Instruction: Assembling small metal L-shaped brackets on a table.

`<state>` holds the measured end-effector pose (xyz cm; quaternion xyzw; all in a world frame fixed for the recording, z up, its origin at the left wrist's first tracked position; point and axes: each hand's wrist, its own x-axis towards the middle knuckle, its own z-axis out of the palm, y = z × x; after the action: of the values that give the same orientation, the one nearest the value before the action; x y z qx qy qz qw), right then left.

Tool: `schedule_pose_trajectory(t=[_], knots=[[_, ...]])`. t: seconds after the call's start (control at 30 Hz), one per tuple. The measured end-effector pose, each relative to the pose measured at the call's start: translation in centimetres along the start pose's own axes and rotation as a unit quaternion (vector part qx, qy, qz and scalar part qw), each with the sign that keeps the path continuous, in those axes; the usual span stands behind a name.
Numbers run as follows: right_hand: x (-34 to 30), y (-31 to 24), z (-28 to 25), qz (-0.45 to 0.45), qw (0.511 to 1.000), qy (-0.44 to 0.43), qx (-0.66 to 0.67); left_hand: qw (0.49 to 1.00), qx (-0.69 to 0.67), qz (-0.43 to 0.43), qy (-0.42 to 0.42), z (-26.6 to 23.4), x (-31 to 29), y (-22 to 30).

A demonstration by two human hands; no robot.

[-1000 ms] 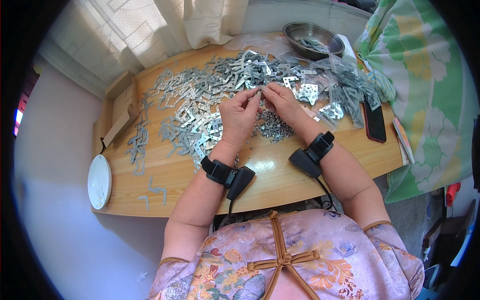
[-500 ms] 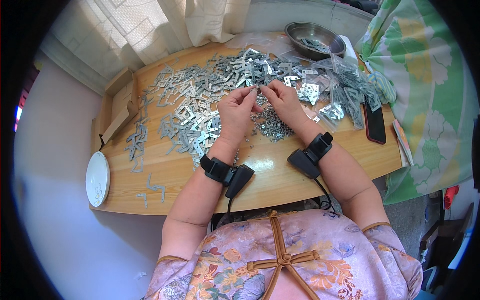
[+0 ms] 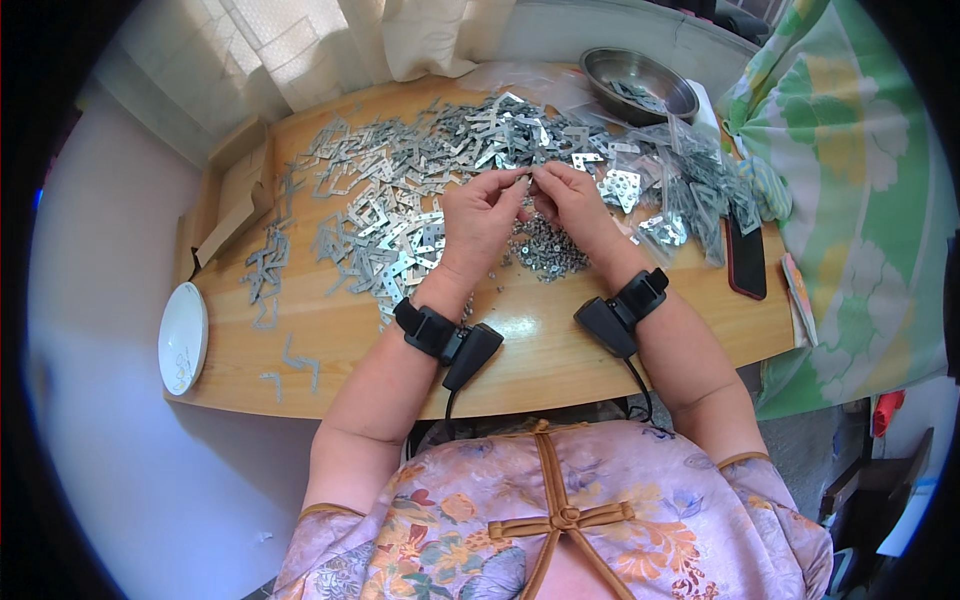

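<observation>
My left hand point(image 3: 484, 217) and my right hand point(image 3: 572, 205) meet fingertip to fingertip over the middle of the table. Both pinch something small that the fingers hide; its kind I cannot make out. Just below them lies a heap of small metal nuts or screws point(image 3: 550, 250). To the left and beyond spreads a wide pile of flat L-shaped metal brackets point(image 3: 390, 235) with holes. Right of my right hand are some shiny perforated plates point(image 3: 620, 188). Each wrist wears a black strap with a device and a cable.
An open cardboard box point(image 3: 238, 205) and a white plate point(image 3: 184, 345) line the left edge. Clear bags of brackets point(image 3: 700, 180), a dark phone point(image 3: 746, 258) and a steel bowl point(image 3: 640, 88) with brackets stand on the right. Loose brackets point(image 3: 300, 362) lie front left.
The whole view has shifted slightly. My hands stay together, with the fingertips still pinched; the right fingers look a little more curled in.
</observation>
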<state>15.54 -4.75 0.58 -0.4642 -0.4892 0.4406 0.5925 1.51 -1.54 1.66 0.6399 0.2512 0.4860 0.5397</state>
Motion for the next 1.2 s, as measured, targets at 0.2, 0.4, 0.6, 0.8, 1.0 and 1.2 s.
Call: schedule_pose_trajectory(t=[0.2,0.4,0.6,0.8,1.0,1.2], knots=[[-0.1,-0.4,-0.5,0.075,0.992,-0.037,0.097,0.999,0.044,0.021,0.001,0.1,-0.1,0.2],[-0.3,-0.5,0.2,0.052,0.998,0.016,0.025,0.988,0.141,0.062,-0.007,-0.3,0.0,-0.6],[0.0,0.3,-0.2,0.024,0.996,-0.017,0.088,0.998,0.058,0.022,-0.004,-0.3,0.1,0.0],[0.0,-0.2,-0.2,0.05,0.99,-0.019,0.131,0.995,0.09,0.047,-0.011,-0.2,0.0,-0.2],[-0.2,-0.3,-0.5,0.062,0.988,-0.027,0.14,0.999,0.039,0.014,-0.013,0.0,-0.1,-0.2],[0.2,-0.8,-1.1,0.048,0.994,0.006,-0.093,0.989,-0.101,-0.092,0.057,-1.0,0.5,-0.8]])
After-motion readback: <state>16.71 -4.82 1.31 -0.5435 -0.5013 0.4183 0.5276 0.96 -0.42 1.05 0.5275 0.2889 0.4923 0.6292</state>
